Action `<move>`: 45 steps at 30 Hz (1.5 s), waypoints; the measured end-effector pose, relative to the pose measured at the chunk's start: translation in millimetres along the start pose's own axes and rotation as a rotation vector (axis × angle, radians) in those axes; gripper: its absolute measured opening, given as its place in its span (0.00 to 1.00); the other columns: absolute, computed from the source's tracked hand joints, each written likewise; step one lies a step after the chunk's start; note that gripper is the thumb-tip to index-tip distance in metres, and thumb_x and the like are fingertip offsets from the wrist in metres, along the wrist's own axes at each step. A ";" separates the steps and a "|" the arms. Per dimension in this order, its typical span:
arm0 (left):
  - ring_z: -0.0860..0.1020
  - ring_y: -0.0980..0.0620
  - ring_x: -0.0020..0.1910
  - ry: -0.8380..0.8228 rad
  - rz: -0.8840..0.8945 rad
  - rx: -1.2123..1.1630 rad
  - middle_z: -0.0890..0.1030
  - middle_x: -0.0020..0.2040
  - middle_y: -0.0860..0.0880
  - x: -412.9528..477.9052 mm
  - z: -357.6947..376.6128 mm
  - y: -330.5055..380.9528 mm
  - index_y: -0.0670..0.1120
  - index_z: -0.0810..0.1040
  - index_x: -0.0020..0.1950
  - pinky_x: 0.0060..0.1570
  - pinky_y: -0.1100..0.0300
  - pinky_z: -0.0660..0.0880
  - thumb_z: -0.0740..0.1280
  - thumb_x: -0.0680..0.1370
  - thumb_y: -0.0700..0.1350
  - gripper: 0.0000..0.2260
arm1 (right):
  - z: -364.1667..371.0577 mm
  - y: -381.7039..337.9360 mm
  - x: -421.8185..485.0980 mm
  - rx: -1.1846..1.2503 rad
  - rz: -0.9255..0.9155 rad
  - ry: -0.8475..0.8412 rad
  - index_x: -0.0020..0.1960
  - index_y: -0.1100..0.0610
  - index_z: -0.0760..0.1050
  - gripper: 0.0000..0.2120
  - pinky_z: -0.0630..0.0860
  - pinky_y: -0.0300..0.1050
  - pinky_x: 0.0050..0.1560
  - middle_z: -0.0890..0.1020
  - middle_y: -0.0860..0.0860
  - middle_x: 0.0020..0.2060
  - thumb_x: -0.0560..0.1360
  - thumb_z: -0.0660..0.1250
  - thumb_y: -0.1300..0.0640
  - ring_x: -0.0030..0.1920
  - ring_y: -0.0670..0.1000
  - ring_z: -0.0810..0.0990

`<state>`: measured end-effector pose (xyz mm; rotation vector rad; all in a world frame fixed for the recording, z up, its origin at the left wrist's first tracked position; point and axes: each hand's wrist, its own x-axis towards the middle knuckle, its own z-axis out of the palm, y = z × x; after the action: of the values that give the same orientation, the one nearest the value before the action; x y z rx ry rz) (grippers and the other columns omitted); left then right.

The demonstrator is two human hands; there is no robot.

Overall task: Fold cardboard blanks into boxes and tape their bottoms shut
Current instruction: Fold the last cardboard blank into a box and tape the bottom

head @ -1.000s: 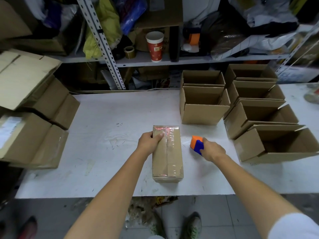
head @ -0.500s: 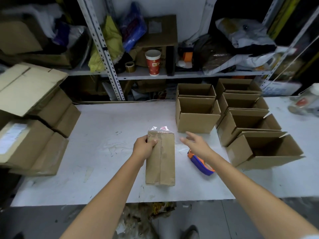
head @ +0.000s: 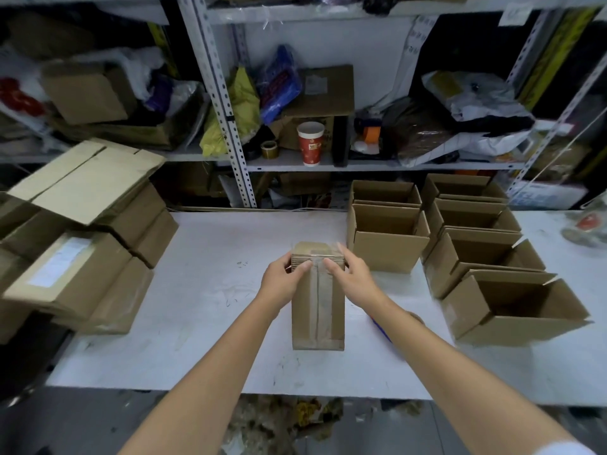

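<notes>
Both hands meet at frame centre: left hand (head: 281,279) grips the box (head: 331,323) end, right hand (head: 351,274) lies spread, thumb on the tape (head: 317,300). Rub its tail firmly over that far edge.

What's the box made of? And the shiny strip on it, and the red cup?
Box: matte brown cardboard; ridges show near its far edge. Strip: probably clear plastic tape, glossy, brown showing through. Cup: likely paper, red print, white rim.

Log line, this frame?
brown cardboard box: bottom taped, on white table | left hand: grips far end | right hand: fingers touch clear tape
</notes>
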<state>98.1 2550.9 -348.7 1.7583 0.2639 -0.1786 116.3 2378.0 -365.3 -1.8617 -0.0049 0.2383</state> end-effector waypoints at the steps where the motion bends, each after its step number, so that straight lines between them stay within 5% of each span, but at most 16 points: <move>1: 0.81 0.55 0.54 0.010 0.009 0.025 0.84 0.52 0.57 -0.5 0.4 0.1 0.56 0.81 0.59 0.51 0.60 0.78 0.69 0.80 0.50 0.09 | -0.5 -1.8 -2.6 -0.007 -0.012 0.002 0.79 0.55 0.60 0.31 0.64 0.45 0.74 0.68 0.45 0.73 0.80 0.66 0.48 0.73 0.45 0.66; 7: 0.78 0.52 0.59 0.023 0.021 0.060 0.82 0.60 0.52 -10.3 4.3 -2.6 0.52 0.76 0.69 0.59 0.53 0.78 0.67 0.80 0.50 0.17 | -12.2 0.2 -7.2 0.108 0.159 -0.044 0.79 0.49 0.61 0.35 0.71 0.56 0.70 0.69 0.47 0.74 0.77 0.60 0.33 0.73 0.50 0.69; 10: 0.75 0.53 0.65 -0.005 0.065 0.107 0.79 0.66 0.53 -16.3 11.1 -1.1 0.54 0.71 0.74 0.65 0.49 0.75 0.68 0.80 0.49 0.22 | -12.6 -0.7 -8.9 0.158 0.171 -0.072 0.71 0.48 0.71 0.21 0.75 0.55 0.67 0.80 0.48 0.63 0.82 0.59 0.41 0.64 0.51 0.78; 15: 0.75 0.52 0.63 -0.045 0.042 0.060 0.79 0.64 0.54 -18.5 14.4 10.1 0.55 0.72 0.73 0.60 0.55 0.75 0.67 0.80 0.55 0.21 | -12.4 -5.2 -14.8 0.209 0.130 -0.043 0.65 0.45 0.72 0.11 0.72 0.51 0.68 0.80 0.43 0.59 0.83 0.60 0.49 0.63 0.47 0.77; 23: 0.78 0.47 0.59 0.022 -0.064 -0.038 0.81 0.59 0.49 -15.6 19.1 13.7 0.52 0.75 0.70 0.48 0.57 0.75 0.65 0.81 0.49 0.16 | -8.1 -2.6 -18.4 0.241 0.095 -0.004 0.70 0.48 0.72 0.16 0.73 0.53 0.67 0.81 0.45 0.61 0.83 0.61 0.54 0.63 0.49 0.78; 29: 0.76 0.55 0.63 -0.068 -0.131 -0.123 0.81 0.62 0.55 -16.6 13.7 17.0 0.52 0.77 0.69 0.60 0.58 0.73 0.61 0.82 0.59 0.19 | -22.1 -0.8 -15.7 0.342 0.189 0.021 0.64 0.48 0.76 0.12 0.73 0.55 0.68 0.82 0.48 0.60 0.83 0.62 0.56 0.62 0.52 0.80; 32: 0.76 0.52 0.64 -0.041 -0.122 -0.112 0.79 0.66 0.53 -13.8 12.0 11.7 0.53 0.72 0.74 0.63 0.56 0.74 0.61 0.83 0.53 0.19 | -19.9 -3.1 -18.8 0.308 0.144 0.002 0.62 0.47 0.77 0.12 0.74 0.55 0.67 0.83 0.49 0.58 0.81 0.63 0.58 0.61 0.52 0.81; 34: 0.77 0.49 0.63 -0.004 -0.105 -0.084 0.80 0.64 0.51 -13.3 14.5 10.2 0.53 0.73 0.73 0.63 0.51 0.75 0.62 0.83 0.50 0.18 | -14.1 -6.2 -20.6 0.280 0.118 -0.010 0.62 0.46 0.76 0.12 0.75 0.53 0.66 0.83 0.48 0.58 0.82 0.63 0.58 0.61 0.51 0.80; 41: 0.78 0.48 0.58 0.037 -0.071 -0.006 0.81 0.61 0.49 -13.9 17.5 10.4 0.51 0.75 0.70 0.50 0.59 0.75 0.67 0.80 0.50 0.18 | -8.3 -10.9 -25.7 0.217 0.139 -0.067 0.68 0.50 0.73 0.14 0.73 0.46 0.66 0.81 0.46 0.61 0.83 0.62 0.54 0.63 0.48 0.77; 45: 0.78 0.53 0.53 0.055 -0.078 -0.012 0.81 0.57 0.52 -13.3 14.2 11.0 0.52 0.75 0.68 0.44 0.62 0.73 0.65 0.81 0.47 0.15 | -13.3 -12.2 -31.8 0.285 0.185 -0.058 0.63 0.47 0.75 0.11 0.76 0.32 0.47 0.82 0.40 0.54 0.84 0.59 0.56 0.55 0.40 0.80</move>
<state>88.6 2533.9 -337.7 1.7437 0.3731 -0.1844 88.9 2365.1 -344.9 -1.5715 0.1547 0.4008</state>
